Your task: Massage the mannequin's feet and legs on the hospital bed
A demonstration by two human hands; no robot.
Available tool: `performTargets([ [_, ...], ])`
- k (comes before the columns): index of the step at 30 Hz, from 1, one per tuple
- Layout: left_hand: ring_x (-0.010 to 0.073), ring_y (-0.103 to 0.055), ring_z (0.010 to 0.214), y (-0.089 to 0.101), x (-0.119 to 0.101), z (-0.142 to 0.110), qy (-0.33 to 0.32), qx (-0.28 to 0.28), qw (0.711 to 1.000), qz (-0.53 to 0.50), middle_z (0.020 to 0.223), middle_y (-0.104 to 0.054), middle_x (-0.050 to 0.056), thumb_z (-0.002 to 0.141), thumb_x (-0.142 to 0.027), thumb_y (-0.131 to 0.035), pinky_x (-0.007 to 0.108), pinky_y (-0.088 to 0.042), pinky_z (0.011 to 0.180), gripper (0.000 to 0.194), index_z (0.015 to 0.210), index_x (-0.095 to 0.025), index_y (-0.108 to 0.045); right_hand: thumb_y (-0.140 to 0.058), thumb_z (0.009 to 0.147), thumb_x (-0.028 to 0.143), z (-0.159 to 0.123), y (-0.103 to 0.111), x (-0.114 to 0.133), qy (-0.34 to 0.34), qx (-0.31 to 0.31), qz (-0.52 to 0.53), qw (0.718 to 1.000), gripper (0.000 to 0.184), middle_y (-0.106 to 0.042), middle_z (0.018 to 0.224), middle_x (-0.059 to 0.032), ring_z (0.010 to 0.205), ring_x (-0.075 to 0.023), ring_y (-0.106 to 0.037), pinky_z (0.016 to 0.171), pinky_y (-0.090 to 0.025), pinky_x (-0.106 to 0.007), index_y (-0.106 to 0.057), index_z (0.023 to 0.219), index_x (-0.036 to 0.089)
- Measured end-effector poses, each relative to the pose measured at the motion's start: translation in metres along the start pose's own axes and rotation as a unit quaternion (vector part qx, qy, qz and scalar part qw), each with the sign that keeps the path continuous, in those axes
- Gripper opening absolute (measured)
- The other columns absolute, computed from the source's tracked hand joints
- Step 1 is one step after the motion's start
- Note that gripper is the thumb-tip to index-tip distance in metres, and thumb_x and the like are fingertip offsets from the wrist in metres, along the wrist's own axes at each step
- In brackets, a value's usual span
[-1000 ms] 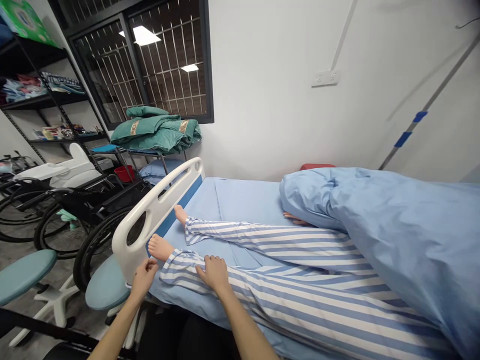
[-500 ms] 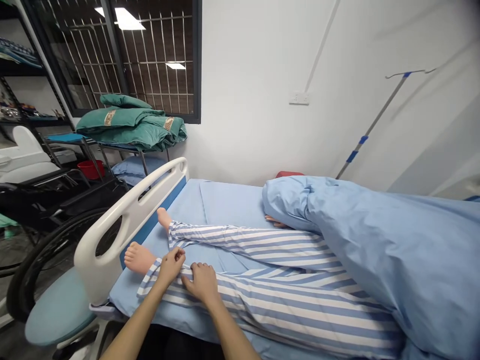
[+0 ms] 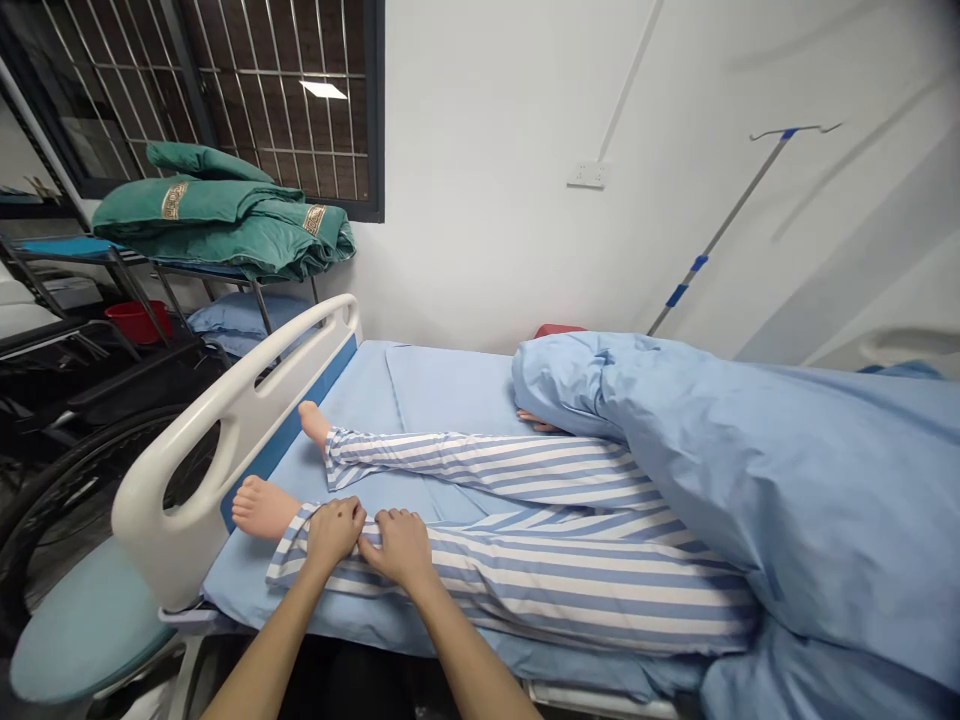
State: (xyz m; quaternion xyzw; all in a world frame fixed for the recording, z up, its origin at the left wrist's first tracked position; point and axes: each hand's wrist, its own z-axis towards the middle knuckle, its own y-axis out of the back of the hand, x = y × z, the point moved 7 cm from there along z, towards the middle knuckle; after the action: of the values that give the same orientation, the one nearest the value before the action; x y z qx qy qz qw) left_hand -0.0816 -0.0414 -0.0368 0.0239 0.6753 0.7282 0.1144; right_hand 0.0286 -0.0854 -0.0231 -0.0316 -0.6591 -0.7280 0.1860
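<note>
A manikin lies on the hospital bed (image 3: 450,385) in blue-and-white striped trousers (image 3: 570,580), its bare feet (image 3: 262,507) toward the white footboard (image 3: 225,420). My left hand (image 3: 332,532) and my right hand (image 3: 401,548) sit side by side on the near trouser leg close to the ankle. Both have their fingers curled into the striped cloth. A light blue quilt (image 3: 750,460) is bunched over the manikin's upper body on the right.
Folded green quilts (image 3: 225,215) lie on a rack by the barred window. A wheelchair wheel (image 3: 67,500) and a teal stool (image 3: 75,625) stand left of the footboard. A red basin (image 3: 135,320) sits under the rack. An IV pole (image 3: 720,230) leans at the wall.
My left hand came off the bed edge near the foot and onto the trouser leg beside my right hand. The view has swung to the right.
</note>
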Motion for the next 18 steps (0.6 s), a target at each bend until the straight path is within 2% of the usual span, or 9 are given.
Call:
performTargets([
  [6,0.0229,-0.057,0.088,-0.0007,-0.0053,-0.0036,-0.052,0.020,0.998,0.017,0.091,-0.065,0.011,0.085,-0.023,-0.031,0.032,-0.037,0.074,0.031,0.090,-0.016,-0.061,-0.044,0.079,0.048,-0.0036,0.0045,0.0017,0.000,-0.002,0.006,1.000,0.036,-0.065,0.090,-0.0097,0.087,-0.0236,-0.058,0.076,-0.037,-0.034,-0.060,0.091,0.017],
  [13,0.0207,-0.059,0.082,-0.0022,-0.0011,-0.0028,0.006,0.012,1.000,-0.001,0.082,-0.066,0.008,0.084,-0.019,-0.033,0.031,-0.037,0.074,0.029,0.084,-0.019,-0.062,-0.046,0.077,0.048,-0.0029,0.0067,0.0019,-0.010,0.006,0.003,1.000,0.037,-0.065,0.090,-0.0099,0.087,-0.0242,-0.058,0.075,-0.039,-0.033,-0.061,0.091,0.017],
  [18,0.0227,-0.058,0.082,0.0005,-0.0015,-0.0066,0.008,-0.038,0.999,0.007,0.081,-0.064,0.012,0.085,-0.018,-0.031,0.032,-0.036,0.072,0.031,0.086,-0.015,-0.062,-0.044,0.078,0.046,-0.0034,0.0005,-0.0020,-0.012,0.011,0.016,1.000,0.034,-0.065,0.089,-0.0072,0.087,-0.0246,-0.058,0.076,-0.040,-0.034,-0.060,0.091,0.019],
])
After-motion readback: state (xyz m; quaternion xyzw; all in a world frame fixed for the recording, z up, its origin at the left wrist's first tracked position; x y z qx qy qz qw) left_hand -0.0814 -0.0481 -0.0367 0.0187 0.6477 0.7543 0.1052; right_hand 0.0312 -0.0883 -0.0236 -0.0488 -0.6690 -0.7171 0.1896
